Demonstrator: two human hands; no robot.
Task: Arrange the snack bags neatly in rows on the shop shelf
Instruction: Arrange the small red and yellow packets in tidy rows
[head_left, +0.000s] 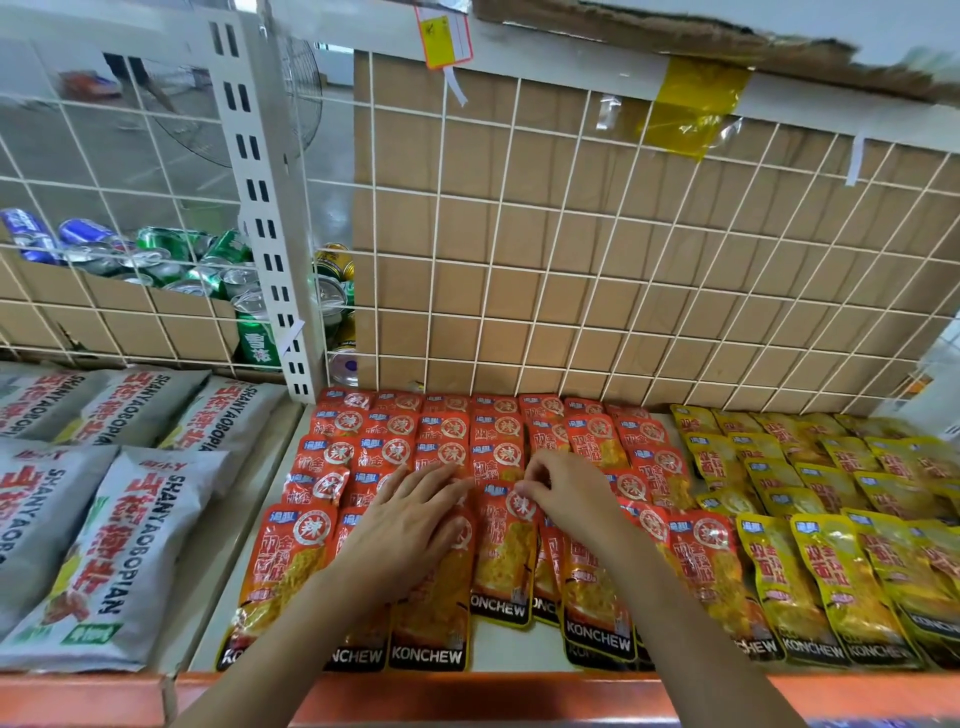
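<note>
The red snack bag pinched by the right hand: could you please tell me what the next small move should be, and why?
Probably the right hand should draw the red snack bag slightly toward the shelf's front edge. Its bottom band sits further back than those of the neighbouring bags on either side, while the left hand lies flat on the next column.

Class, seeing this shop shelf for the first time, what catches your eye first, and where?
Red snack bags fill the shelf's middle; the left hand lies flat on them, the right hand pinches one red bag's top. Yellow bags lie to their right, grey bags to their left, drink cans behind the wire grid at upper left.
</note>
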